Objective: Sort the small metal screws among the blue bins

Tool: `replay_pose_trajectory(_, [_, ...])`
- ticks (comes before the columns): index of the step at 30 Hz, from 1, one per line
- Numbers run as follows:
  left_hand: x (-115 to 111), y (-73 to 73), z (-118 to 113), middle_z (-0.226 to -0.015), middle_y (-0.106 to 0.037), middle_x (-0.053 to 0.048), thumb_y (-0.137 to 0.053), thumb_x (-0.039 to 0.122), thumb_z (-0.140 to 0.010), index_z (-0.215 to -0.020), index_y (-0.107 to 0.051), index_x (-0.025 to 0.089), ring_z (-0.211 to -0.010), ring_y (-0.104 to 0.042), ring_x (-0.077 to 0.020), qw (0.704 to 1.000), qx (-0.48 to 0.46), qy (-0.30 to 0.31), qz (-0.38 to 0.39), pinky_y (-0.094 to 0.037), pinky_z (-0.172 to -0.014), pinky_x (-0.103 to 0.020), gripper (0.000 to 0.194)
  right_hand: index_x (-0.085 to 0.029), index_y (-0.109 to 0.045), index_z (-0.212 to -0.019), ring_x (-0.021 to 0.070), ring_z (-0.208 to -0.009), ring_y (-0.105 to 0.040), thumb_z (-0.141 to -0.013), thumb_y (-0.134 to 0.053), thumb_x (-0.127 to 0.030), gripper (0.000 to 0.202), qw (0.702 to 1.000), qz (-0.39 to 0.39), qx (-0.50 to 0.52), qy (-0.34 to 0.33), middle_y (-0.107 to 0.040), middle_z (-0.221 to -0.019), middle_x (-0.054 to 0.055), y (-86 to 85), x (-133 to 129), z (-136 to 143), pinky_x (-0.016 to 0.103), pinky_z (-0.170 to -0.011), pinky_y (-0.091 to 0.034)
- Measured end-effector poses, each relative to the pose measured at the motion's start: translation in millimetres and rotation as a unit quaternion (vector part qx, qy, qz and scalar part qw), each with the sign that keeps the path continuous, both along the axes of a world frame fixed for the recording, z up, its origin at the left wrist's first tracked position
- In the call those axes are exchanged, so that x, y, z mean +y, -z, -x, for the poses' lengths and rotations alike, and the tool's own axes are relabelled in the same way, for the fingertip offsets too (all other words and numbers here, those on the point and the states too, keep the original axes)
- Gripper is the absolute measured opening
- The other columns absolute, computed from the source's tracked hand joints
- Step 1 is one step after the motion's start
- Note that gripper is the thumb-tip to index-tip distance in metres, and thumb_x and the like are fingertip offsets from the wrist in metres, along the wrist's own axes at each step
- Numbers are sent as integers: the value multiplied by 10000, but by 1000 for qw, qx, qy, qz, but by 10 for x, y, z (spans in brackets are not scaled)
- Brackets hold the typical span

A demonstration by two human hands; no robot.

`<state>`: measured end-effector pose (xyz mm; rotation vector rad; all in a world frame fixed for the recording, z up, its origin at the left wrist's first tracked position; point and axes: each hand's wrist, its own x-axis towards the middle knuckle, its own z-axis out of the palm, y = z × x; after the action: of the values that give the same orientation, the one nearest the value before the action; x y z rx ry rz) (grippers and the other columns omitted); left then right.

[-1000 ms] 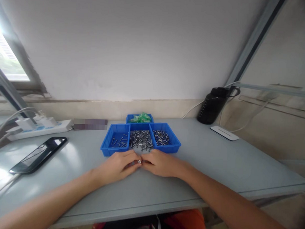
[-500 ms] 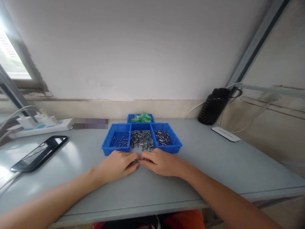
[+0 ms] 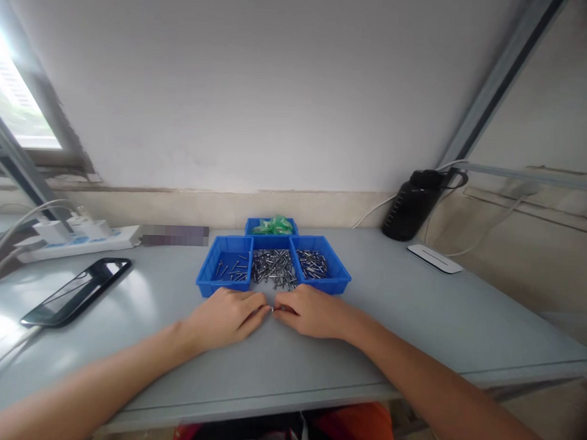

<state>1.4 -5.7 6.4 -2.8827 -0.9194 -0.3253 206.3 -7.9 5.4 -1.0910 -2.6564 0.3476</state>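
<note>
the left hand (image 3: 230,315) and right hand (image 3: 312,312) are nearly meeting above the tabletop (image 3: 288,370), between its front edge and two blue bins (image 3: 211,288). the fingers of both are pinching a small metal piece (image 3: 272,308), now showing only as a glint; its round end is no longer facing the camera as a second ago. loose screws (image 3: 275,267) are lying between the bins.
</note>
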Motion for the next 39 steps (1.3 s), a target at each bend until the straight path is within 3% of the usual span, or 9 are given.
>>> replay_pose_trajectory(7, [52, 24, 13, -634, -580, -4, -250, 319, -945, -809, -489, 180, -547, -560, -140, 998, 51, -29, -1, -337, -507, -247, 308, -171, -546, -745, 109, -554, -492, -867, -443, -289, 199, 1000, -9, 10, 4, -570, -605, -5, -24, -7, -27, 213, -518, -265])
replay_pose_trajectory(13, [48, 34, 13, -581, -567, -4, -237, 368, -945, -802, -498, 178, -528, -565, -147, 997, 74, -16, -3, -343, -492, -245, 354, -180, -548, -769, 102, -552, -488, -897, -405, -303, 227, 998, -24, 51, 1, -555, -594, -15, -76, -51, -7, 205, -534, -266])
replay_pose_trajectory(22, [42, 32, 5, -648, -591, 0, -271, 331, -944, -768, -502, 171, -577, -576, -133, 999, 51, 3, 7, -380, -535, -234, 331, -182, -571, -822, 102, -542, -486, -887, -412, -254, 186, 998, -25, 54, -8, -548, -588, -20, -79, -48, -10, 205, -538, -272])
replay_pose_trajectory(39, [53, 57, 4, -752, -583, -3, -338, 315, -918, -875, -531, 182, -675, -566, -127, 1000, -3, 10, 5, -415, -599, -232, 238, -181, -586, -832, 115, -603, -526, -897, -410, -269, 207, 999, -4, 49, -5, -589, -643, -7, -70, -30, -12, 204, -560, -299])
